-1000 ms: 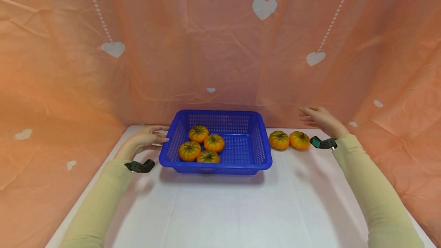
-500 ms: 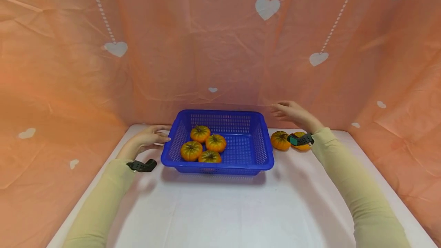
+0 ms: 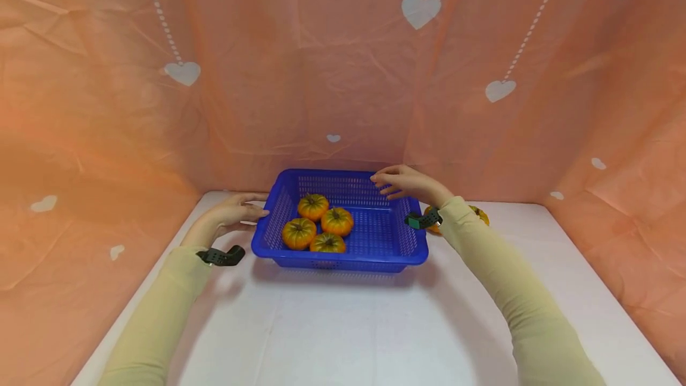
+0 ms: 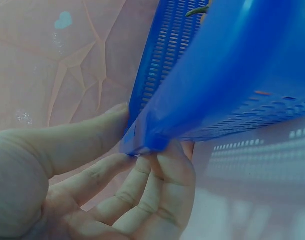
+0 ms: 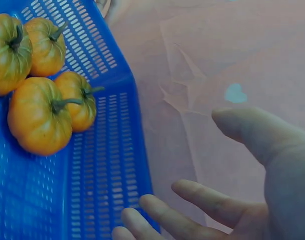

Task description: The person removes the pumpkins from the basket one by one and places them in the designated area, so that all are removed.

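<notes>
A blue plastic basket point(image 3: 343, 259) with slotted walls stands on the table, with several small orange pumpkins point(image 3: 299, 234) grouped in its left half. At its left end, my left hand point(image 3: 230, 213) holds the rim; in the left wrist view the thumb lies along one side and the fingers point(image 4: 175, 175) bend under the lip. My right hand point(image 3: 409, 185) is over the basket's back right corner, holding nothing. Its fingers are spread and relaxed in the right wrist view, where the pumpkins point(image 5: 40, 117) show inside the basket.
Two more pumpkins point(image 3: 479, 215) sit on the white table point(image 3: 332, 326) right of the basket, mostly hidden by the right forearm. Close behind the basket hangs a peach curtain point(image 3: 241, 106) with white hearts, which also encloses both sides.
My right hand has moved left, from above the two outside pumpkins to over the basket's back right corner, and holds nothing throughout. My left hand stays at the basket's left rim.
</notes>
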`<action>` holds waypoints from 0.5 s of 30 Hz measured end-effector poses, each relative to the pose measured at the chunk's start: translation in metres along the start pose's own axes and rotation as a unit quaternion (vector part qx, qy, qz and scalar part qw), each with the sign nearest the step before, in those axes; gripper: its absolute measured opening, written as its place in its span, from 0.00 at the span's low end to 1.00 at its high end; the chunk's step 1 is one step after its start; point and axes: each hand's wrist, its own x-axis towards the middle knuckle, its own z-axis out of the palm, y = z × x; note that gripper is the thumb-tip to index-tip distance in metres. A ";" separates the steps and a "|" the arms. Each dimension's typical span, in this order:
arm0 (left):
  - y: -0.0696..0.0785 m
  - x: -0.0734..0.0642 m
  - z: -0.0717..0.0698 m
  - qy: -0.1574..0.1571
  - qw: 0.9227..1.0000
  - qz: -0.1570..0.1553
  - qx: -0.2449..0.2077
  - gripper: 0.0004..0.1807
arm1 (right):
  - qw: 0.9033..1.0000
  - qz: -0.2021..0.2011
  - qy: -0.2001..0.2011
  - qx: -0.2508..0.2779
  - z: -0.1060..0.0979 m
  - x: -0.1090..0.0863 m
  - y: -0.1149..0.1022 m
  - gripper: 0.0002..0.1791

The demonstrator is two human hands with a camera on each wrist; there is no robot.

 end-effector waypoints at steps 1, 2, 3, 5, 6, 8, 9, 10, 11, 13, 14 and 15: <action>0.000 0.000 0.001 0.000 1.000 -0.001 0.001 0.34 | 1.000 0.002 -0.005 -0.001 0.003 0.003 0.001 0.29; 0.000 0.000 0.001 0.000 1.000 -0.002 0.001 0.34 | 1.000 0.004 -0.012 -0.003 0.005 0.006 0.002 0.30; 0.000 0.000 0.001 0.002 1.000 -0.003 0.001 0.34 | 1.000 0.007 -0.018 -0.003 0.008 0.008 0.002 0.30; 0.000 0.001 0.002 0.003 1.000 -0.006 -0.001 0.35 | 1.000 0.010 -0.028 -0.009 0.013 0.013 0.004 0.29; 0.000 0.001 0.002 0.004 1.000 -0.008 0.000 0.35 | 0.999 0.013 -0.032 -0.009 0.016 0.015 0.004 0.29; 0.000 0.003 0.002 0.006 1.000 -0.010 0.002 0.37 | 0.999 0.018 -0.037 -0.006 0.021 0.018 0.005 0.28; 0.000 0.003 0.002 0.007 1.000 -0.011 0.001 0.37 | 0.999 0.020 -0.038 -0.006 0.023 0.020 0.005 0.28; 0.000 0.003 0.001 0.006 1.000 -0.011 0.001 0.37 | 0.999 0.023 -0.037 -0.008 0.025 0.021 0.005 0.27; 0.000 0.003 0.001 0.006 1.000 -0.010 0.000 0.37 | 0.999 0.027 -0.038 -0.007 0.027 0.022 0.005 0.27; 0.000 0.003 0.000 0.005 1.000 -0.007 -0.004 0.37 | 0.998 0.036 -0.041 -0.009 0.030 0.024 0.005 0.28; 0.000 0.003 -0.001 0.006 1.000 -0.006 -0.008 0.37 | 0.998 0.040 -0.045 -0.012 0.031 0.025 0.006 0.28; 0.000 0.003 -0.001 0.006 1.000 -0.005 -0.011 0.37 | 0.998 0.044 -0.050 -0.015 0.033 0.026 0.007 0.29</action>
